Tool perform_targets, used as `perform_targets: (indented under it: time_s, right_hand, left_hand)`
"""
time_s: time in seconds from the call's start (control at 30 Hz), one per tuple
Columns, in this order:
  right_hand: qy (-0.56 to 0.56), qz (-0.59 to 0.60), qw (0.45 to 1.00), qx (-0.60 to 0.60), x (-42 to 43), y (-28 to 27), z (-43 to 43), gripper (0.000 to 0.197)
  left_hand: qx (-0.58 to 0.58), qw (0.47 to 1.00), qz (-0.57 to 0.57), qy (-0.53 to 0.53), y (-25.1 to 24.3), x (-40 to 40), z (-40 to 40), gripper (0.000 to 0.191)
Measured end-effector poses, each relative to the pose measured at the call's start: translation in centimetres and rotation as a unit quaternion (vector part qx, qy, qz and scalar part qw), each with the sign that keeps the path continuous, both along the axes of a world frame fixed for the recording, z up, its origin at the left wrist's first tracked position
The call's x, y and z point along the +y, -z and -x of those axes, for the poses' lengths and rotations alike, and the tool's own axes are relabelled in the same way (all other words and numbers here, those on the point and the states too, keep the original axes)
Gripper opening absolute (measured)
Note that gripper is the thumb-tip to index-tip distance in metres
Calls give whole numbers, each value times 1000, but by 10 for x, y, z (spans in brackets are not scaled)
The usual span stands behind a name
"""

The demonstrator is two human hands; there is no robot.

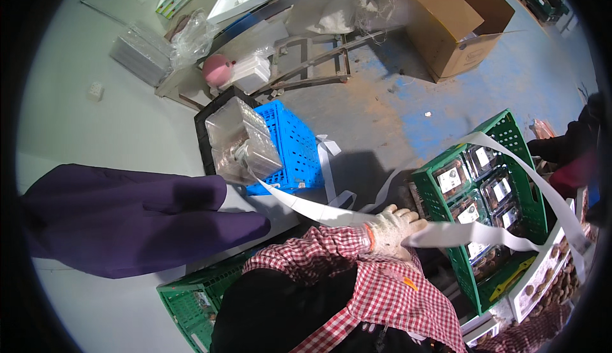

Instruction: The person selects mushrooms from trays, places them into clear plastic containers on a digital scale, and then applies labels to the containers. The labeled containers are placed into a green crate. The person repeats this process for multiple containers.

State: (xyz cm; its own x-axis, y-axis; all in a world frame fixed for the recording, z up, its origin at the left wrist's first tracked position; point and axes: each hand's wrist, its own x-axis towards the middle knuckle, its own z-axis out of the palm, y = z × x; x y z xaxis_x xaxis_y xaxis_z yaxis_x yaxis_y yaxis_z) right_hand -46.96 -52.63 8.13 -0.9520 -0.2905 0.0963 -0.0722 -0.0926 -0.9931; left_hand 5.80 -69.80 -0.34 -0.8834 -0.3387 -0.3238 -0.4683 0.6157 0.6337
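My left hand, in a whitish knitted glove with an orange cuff, holds a long strip of white labels in front of my checked apron. The strip runs left to a stack of clear plastic containers and right past a green plastic crate. Another length of it loops over the crate. Clear packs with dark contents and white labels stand in the crate. My right hand is out of view; only a checked sleeve shows at the lower right.
A blue crate stands beside the containers. Trays of brown mushrooms lie at the right, near another person's dark sleeve. An open cardboard box and a metal frame are farther off. Purple cloth hangs left, above another green crate.
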Motion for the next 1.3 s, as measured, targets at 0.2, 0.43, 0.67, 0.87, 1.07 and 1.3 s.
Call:
perform_targets:
  time_s: [0.2, 0.43, 0.67, 0.87, 1.07, 1.3]
  right_hand:
    - [-149, -6, 989, -6, -53, -25, -149, 44]
    - [-471, -118, 850, -203, -107, -36, -319, 39]
    - [-419, -82, 871, -243, -112, -17, -305, 39]
    - [-381, -15, 855, -352, -98, 9, -311, 38]
    - [-382, -118, 887, -232, -90, 11, -286, 41]
    - [-454, -154, 796, 368, -42, -3, -226, 31]
  left_hand:
    - [157, 982, -41, -101, -29, -20, 18, 81]
    - [95, 925, -325, -174, -118, -47, 17, 75]
    - [249, 843, -198, -435, -86, -49, -20, 30]
    - [220, 877, -402, -145, -56, -42, 18, 61]
    - [175, 683, -668, -240, -27, -9, 77, 46]
    - [118, 446, -791, -403, -42, 21, 113, 41]
